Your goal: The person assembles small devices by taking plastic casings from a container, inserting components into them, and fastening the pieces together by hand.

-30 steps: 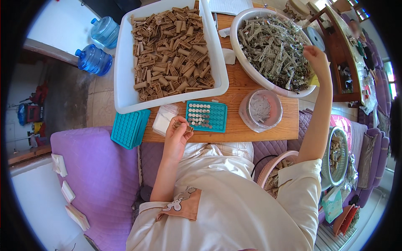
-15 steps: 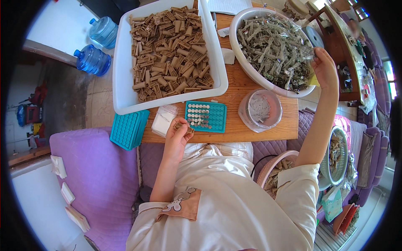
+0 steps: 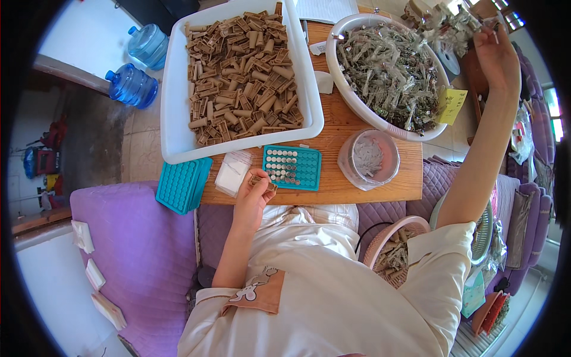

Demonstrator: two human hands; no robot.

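Between the fingertips of my left hand [image 3: 252, 199] is a small brown plastic piece [image 3: 262, 184], held just by the near left corner of a teal tray [image 3: 308, 168] with rows of round cups. Small silvery-white discs [image 3: 282, 159] fill the cups on the tray's left side. At the far right, my right hand [image 3: 497, 56] is raised and closed on a tangled clump of clear plastic wrappings [image 3: 452, 33], stretched out beyond a white oval basin [image 3: 338, 74]. More such wrapped pieces [image 3: 386, 71] heap up inside that basin.
A white bin [image 3: 238, 150] of brown plastic pieces stands on the wooden table [image 3: 333, 157]. Stacked teal trays [image 3: 179, 185], a small white box [image 3: 232, 172] and a round tub [image 3: 370, 157] of grey strips lie along the front. A pink basket [image 3: 380, 241] sits below, right.
My right hand has moved up and right from the basin's rim, lifting a clump of wrappings. A yellow note on the rim is now uncovered. My left hand has hardly moved.
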